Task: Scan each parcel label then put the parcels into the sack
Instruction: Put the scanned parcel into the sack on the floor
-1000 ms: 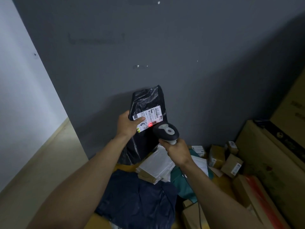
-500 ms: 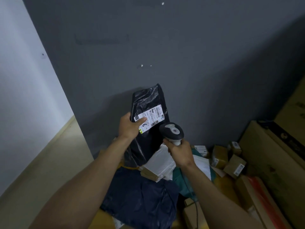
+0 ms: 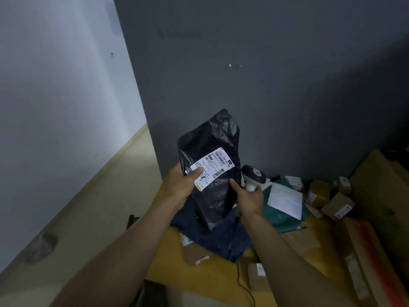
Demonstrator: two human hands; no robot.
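A black plastic parcel bag (image 3: 212,185) with a white label (image 3: 211,168) is held up before the grey wall. My left hand (image 3: 182,185) grips its left edge, thumb lying on the label. My right hand (image 3: 249,198) grips the pale handle of a grey barcode scanner (image 3: 253,175) just right of the parcel, one finger touching the bag's right edge. The scanner head points away from the label. No sack is plainly visible.
Below lie a dark blue soft parcel (image 3: 221,238), a green parcel with a white sheet (image 3: 285,200), several small cardboard boxes (image 3: 337,206) and large cartons (image 3: 380,196) at the right. A scanner cable (image 3: 241,282) trails down. Bare floor (image 3: 106,207) lies to the left.
The red scan light on the label went out. The parcel has tilted and come lower and leftward, the scanner has drawn away from the label, and my view has swung left.
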